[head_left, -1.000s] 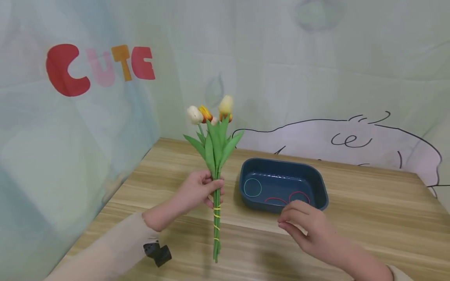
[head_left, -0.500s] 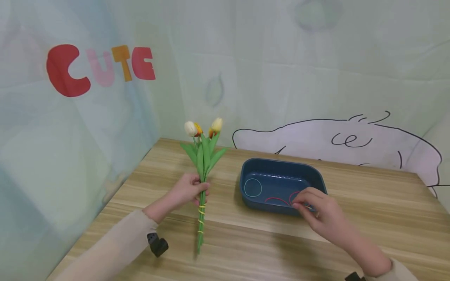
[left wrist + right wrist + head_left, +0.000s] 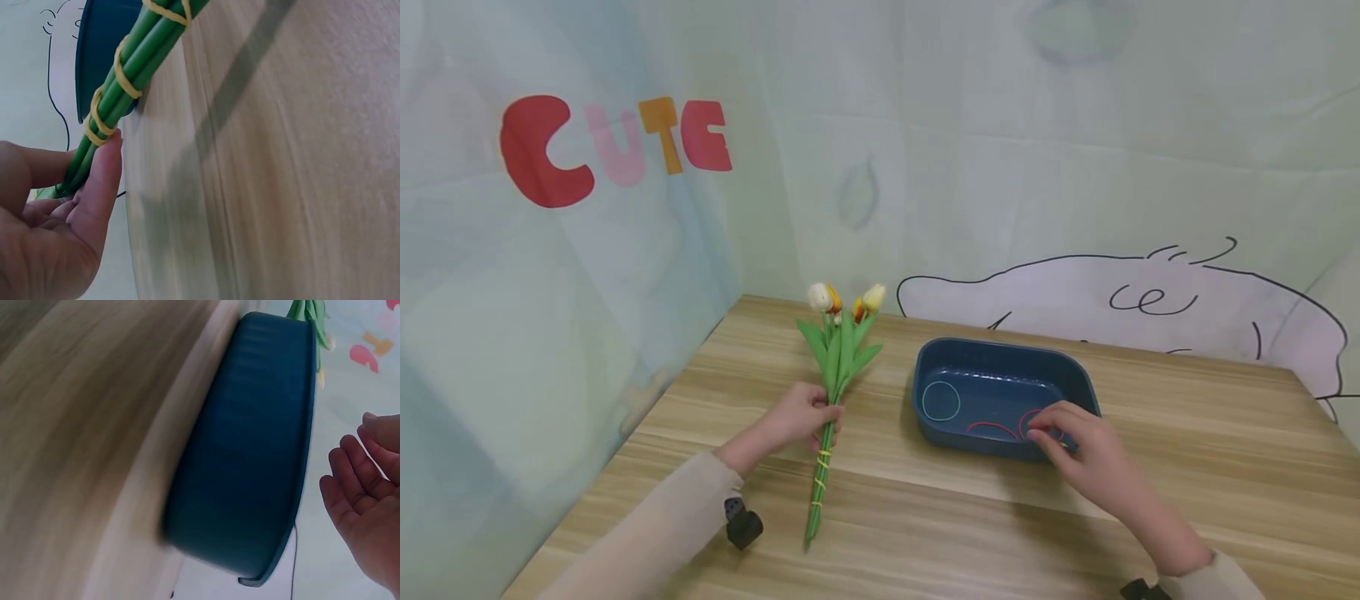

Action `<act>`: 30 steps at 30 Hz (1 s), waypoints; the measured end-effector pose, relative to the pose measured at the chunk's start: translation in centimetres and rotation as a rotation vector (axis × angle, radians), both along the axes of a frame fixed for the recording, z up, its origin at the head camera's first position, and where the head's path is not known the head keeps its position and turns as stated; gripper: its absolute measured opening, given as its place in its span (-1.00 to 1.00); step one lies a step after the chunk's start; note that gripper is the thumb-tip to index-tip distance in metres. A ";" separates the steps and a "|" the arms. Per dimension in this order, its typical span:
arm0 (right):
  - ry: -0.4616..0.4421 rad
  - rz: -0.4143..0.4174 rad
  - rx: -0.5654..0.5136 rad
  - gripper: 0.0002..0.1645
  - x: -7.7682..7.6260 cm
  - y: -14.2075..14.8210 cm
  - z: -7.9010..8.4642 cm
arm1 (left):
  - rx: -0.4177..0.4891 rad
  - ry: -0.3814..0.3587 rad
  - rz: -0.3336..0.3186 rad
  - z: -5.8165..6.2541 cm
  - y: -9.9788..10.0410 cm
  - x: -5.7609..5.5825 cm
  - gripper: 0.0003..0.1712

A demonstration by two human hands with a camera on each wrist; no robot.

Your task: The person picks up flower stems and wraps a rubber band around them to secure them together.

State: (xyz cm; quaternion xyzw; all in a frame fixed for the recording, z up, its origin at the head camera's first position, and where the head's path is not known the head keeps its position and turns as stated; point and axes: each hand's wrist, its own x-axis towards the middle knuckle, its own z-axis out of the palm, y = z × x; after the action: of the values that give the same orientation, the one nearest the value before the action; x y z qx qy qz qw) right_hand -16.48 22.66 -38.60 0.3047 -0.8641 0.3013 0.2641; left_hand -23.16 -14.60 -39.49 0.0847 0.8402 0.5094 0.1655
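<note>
My left hand (image 3: 797,421) grips a bunch of tulips (image 3: 842,350) by the green stems, just below the leaves. The bunch leans, white and orange-yellow blooms pointing away from me. In the left wrist view a yellow rubber band (image 3: 122,69) winds around the stems (image 3: 147,47) below the fingers. My right hand (image 3: 1086,446) hovers at the near right rim of a dark blue basin (image 3: 1000,346); its fingers (image 3: 350,469) are loosely bent with nothing seen in them. A red rubber band (image 3: 1028,418) lies partly hidden behind the fingertips.
Inside the basin lie a teal rubber band (image 3: 942,401) at the left and another red rubber band (image 3: 992,426) near the front wall. The wooden table (image 3: 925,525) ends at a printed cloth backdrop (image 3: 1000,167) at the back and left.
The tulips have come down toward the table and tilted, with the left hand, after shifting left. My right hand has moved right and forward to the basin's rim.
</note>
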 end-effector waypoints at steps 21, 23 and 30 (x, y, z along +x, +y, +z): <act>-0.173 -0.013 0.092 -0.81 -0.3 0.6 -1.8 | -0.124 -0.011 0.046 -2.2 0.8 -0.5 -0.81; -0.173 -0.014 0.094 -0.81 -0.3 0.7 -1.9 | -0.132 -0.006 0.049 -2.3 0.8 -0.5 -0.81; -0.176 -0.014 0.083 -0.82 -0.3 0.7 -2.1 | -0.167 0.001 0.085 -2.6 0.9 -0.6 -0.80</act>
State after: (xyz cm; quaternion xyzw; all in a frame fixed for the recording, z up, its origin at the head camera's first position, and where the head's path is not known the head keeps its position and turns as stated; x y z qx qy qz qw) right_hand -16.78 23.34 -40.68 0.2817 -0.8978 0.2889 0.1766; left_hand -23.72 -13.71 -42.10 0.0352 0.8827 0.4439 0.1499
